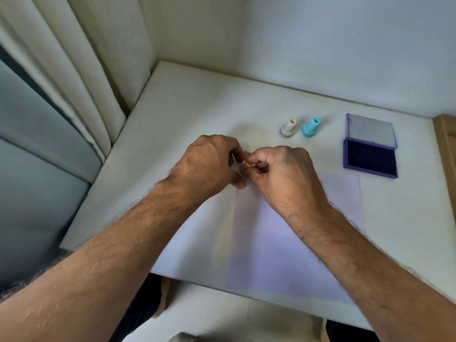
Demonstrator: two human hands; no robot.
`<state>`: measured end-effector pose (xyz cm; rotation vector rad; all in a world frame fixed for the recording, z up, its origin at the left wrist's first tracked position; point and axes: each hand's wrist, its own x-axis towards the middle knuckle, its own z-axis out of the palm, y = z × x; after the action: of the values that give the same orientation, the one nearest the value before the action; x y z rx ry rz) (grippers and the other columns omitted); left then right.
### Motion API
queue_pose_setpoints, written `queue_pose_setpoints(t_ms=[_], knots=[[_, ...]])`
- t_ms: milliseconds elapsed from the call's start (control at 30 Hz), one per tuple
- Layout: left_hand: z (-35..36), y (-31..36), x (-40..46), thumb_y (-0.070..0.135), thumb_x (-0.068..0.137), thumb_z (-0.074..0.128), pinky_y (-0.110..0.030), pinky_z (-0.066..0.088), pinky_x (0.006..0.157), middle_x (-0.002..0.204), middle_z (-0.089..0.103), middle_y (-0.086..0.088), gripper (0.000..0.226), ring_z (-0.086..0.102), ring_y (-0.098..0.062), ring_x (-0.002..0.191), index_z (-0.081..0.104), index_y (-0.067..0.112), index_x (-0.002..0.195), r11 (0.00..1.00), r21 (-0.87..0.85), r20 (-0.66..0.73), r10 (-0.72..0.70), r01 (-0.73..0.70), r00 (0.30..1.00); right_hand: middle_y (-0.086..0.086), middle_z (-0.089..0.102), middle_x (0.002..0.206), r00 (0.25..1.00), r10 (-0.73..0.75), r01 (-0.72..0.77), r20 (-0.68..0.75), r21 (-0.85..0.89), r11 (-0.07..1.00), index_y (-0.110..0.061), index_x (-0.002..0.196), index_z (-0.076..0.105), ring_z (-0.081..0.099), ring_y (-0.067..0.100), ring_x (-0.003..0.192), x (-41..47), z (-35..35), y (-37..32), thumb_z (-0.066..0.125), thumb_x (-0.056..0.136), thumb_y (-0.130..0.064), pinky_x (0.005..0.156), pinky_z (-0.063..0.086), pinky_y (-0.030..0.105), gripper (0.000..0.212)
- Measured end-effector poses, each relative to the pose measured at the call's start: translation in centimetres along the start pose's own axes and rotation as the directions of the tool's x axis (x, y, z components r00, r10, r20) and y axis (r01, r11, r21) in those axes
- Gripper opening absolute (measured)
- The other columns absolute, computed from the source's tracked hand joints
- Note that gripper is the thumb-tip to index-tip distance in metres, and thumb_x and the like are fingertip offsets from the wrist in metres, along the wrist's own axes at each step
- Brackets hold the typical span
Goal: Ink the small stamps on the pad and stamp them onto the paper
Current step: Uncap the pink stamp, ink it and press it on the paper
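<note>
My left hand and my right hand meet fingertip to fingertip above the far edge of the white paper. Both are curled around something small between them; only a pale sliver shows, and I cannot tell what it is. A cream stamp and a teal stamp stand upright side by side beyond my hands. To their right lies the open ink pad, dark blue inside, with its clear lid folded back.
The white table sits in a corner, with a curtain along its left edge and a wall behind. A wooden edge borders the right side. The paper reaches the table's near edge.
</note>
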<state>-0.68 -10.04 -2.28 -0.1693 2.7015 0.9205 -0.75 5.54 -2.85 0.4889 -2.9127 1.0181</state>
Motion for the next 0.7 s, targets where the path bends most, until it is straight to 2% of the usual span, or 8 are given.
queue_pose_setpoints(t_ms=[300,367,600,667,700], knots=[[0.0,0.1,0.2,0.027,0.057,0.091,-0.024,0.048,0.056,0.078,0.058,0.013,0.041,0.057,-0.007,0.072,0.063,0.035,0.085,1.000,0.011,0.023,-0.005,0.005,1.000,0.004,0.071,0.067,0.999,-0.019,0.018,-0.027,-0.024,1.000,-0.021,0.082,0.074,0.066,0.027,0.063,0.0,0.2,0.1,0.072,0.081,-0.021,0.055,0.057,0.038,0.002],[0.0,0.1,0.2,0.027,0.057,0.092,-0.021,0.043,0.055,0.077,0.058,0.013,0.042,0.058,-0.009,0.072,0.065,0.032,0.088,1.000,0.021,0.021,0.000,0.000,1.000,0.002,0.070,0.067,1.000,-0.006,0.006,-0.016,-0.015,1.000,-0.022,0.082,0.074,0.066,0.027,0.064,0.1,0.0,0.0,0.072,0.081,-0.023,0.056,0.057,0.039,0.002],[-0.1,0.8,0.4,0.029,0.055,0.092,-0.022,0.039,0.058,0.082,0.060,0.012,0.046,0.059,-0.013,0.077,0.066,0.031,0.094,0.995,0.096,0.039,0.000,-0.003,0.999,-0.002,0.074,0.073,0.997,0.045,-0.044,0.059,-0.018,0.999,-0.027,0.086,0.076,0.069,0.022,0.077,0.2,-0.4,-0.3,0.071,0.081,-0.026,0.081,0.053,0.042,0.007],[-0.2,1.0,0.3,0.029,0.055,0.092,-0.022,0.039,0.058,0.082,0.060,0.011,0.047,0.058,-0.013,0.077,0.067,0.029,0.095,0.994,0.106,0.034,-0.001,-0.003,0.999,-0.006,0.076,0.078,0.992,0.087,-0.092,0.092,0.047,0.995,-0.028,0.091,0.077,0.071,0.014,0.080,0.1,-0.8,-0.1,0.075,0.079,-0.026,0.088,0.051,0.044,0.012],[-0.2,1.1,0.1,0.029,0.055,0.092,-0.022,0.039,0.059,0.080,0.059,0.012,0.047,0.058,-0.012,0.078,0.067,0.028,0.094,0.994,0.106,0.031,0.001,-0.004,1.000,-0.006,0.077,0.081,0.988,0.127,-0.139,0.087,0.139,0.981,-0.027,0.094,0.077,0.072,0.009,0.081,0.1,-1.1,-0.1,0.077,0.078,-0.026,0.090,0.052,0.042,0.016]])
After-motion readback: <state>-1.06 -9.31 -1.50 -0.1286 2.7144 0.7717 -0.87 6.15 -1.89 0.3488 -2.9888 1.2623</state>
